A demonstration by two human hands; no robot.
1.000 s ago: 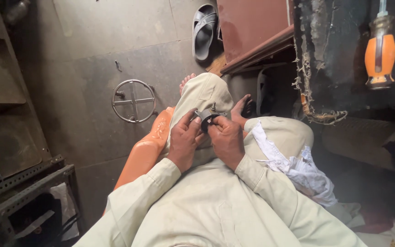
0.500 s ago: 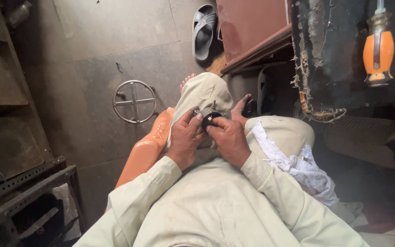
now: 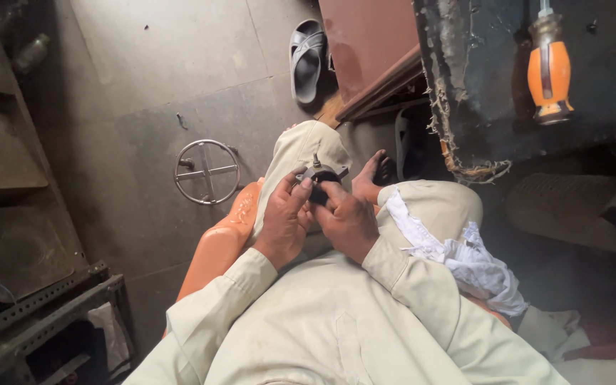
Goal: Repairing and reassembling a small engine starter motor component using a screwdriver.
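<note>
Centrally, just above the middle of the frame, a small dark metal part (image 3: 320, 176) is held over the raised knee by both hands at once. The left hand (image 3: 284, 219) is closed on its left side, with the fingertips curled over the top edge, and the right hand (image 3: 345, 219) is closed on its lower right side, with the thumb pressed against the face. The part is seated at the fingertips, on the far side of both palms, toward the top of the frame, so neither hand is clearly nearer; it is shared evenly between them. A short pin or stud is seen standing up from the part's upper edge, pointing toward the top of the frame, and that seems to be the part's long direction, though the shape is largely hidden by the fingers. A white rag (image 3: 465, 257) is draped over the other thigh, right of centre. An orange plastic seat (image 3: 219, 242) is visible under the legs, left of centre. On the floor at upper left a metal ring with crossed spokes (image 3: 207, 171) lies well apart from the hands. A grey sandal (image 3: 306, 58) lies at top centre, and an orange-handled screwdriver (image 3: 549, 71) stands at upper right.
</note>
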